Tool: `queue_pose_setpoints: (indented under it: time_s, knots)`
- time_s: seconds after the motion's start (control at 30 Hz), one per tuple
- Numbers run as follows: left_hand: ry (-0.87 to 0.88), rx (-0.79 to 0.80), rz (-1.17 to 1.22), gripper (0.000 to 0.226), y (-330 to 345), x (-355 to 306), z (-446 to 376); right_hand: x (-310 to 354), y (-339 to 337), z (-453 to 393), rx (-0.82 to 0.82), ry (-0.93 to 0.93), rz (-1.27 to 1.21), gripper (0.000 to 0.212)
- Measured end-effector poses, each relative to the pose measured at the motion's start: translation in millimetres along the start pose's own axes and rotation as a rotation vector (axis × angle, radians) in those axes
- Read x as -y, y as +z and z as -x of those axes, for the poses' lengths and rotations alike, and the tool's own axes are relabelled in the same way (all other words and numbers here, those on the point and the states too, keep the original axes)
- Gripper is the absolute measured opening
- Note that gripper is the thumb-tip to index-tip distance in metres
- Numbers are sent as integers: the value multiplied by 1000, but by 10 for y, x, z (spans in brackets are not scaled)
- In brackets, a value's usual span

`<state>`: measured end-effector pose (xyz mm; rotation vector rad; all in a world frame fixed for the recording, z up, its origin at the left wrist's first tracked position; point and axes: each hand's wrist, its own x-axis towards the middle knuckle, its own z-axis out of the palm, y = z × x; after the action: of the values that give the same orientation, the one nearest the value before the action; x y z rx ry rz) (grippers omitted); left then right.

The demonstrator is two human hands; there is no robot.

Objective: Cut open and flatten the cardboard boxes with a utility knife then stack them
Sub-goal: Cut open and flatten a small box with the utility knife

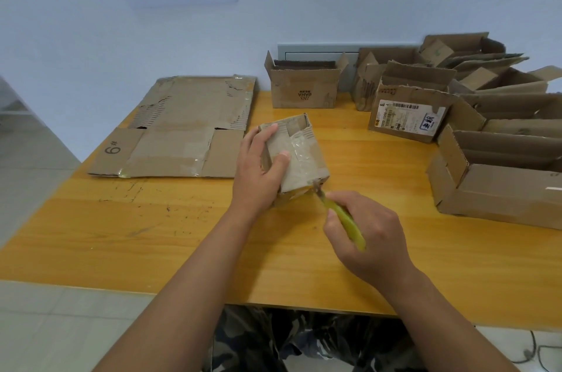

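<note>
A small taped cardboard box point(304, 155) stands tilted on the wooden table point(158, 228) at the centre. My left hand point(258, 167) grips its left side, thumb on the taped face. My right hand point(368, 234) holds a yellow-green utility knife point(346, 219), whose blade tip touches the box's near lower corner. A flattened cardboard box point(182, 128) marked "6#" lies on the table at the left.
Several open cardboard boxes crowd the right and back of the table: one with a shipping label point(407, 116), a large one at the right edge point(498, 186), and one printed "AHAB" point(304, 88) by the wall. The table's near edge is close to my body.
</note>
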<state>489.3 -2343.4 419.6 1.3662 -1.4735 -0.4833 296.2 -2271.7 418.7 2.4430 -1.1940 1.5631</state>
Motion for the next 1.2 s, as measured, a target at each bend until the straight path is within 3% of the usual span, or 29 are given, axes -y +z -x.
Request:
queue_pose_setpoints:
  time_s: [0.13, 0.33, 0.5, 0.97, 1.03, 1.2]
  knots:
    - [-13, 56, -1, 56, -21, -34, 8, -77, 15, -184, -63, 105, -101, 40]
    - [12, 116, 0, 75, -69, -46, 49, -221, 286, -483, -46, 150, 22, 28]
    - [18, 86, 41, 72, -22, -69, 71, -260, 496, -616, 102, 340, 32, 49]
    - [23, 101, -110, 68, -58, -43, 59, -236, 515, -579, 66, 370, -20, 52]
    - [81, 95, -208, 63, -89, -86, 71, -229, 493, -586, 84, 360, 16, 53]
    - [437, 80, -484, 47, -104, -90, 29, -258, 413, -575, 153, 374, 58, 45]
